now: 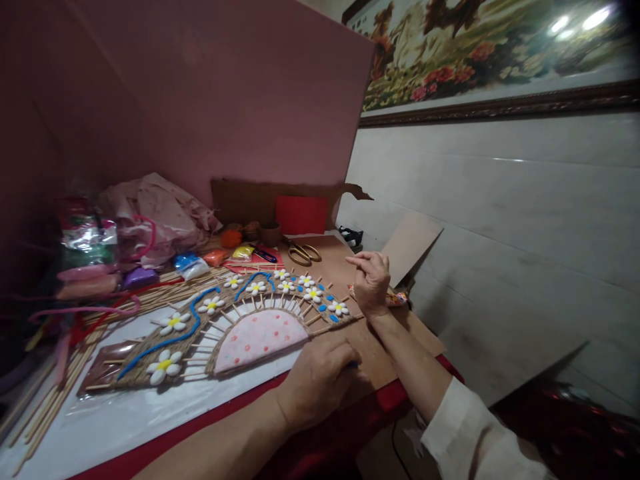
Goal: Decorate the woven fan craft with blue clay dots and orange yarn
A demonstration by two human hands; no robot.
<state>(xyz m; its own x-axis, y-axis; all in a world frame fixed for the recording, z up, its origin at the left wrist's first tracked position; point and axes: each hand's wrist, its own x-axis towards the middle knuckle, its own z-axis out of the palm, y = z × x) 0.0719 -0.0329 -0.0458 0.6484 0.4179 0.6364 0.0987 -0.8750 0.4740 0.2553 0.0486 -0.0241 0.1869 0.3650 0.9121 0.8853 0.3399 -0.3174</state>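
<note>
Fingers of both hands drawn in, beside the fan-shaped twine panel

Left hand [323,380]: fingers curled inward just off the panel's lower right edge; a small blue bit [354,364] shows at the fingertips, gripped there. Right hand [370,280]: raised past the panel's right end, above the brown board [375,350], fingers bent, thumb and forefinger tips near one another; cannot tell whether they meet or pinch anything. Fan-shaped twine panel [203,343]: lies flat on the table, partly over a white sheet [100,427], bearing white flowers [165,367].
</note>
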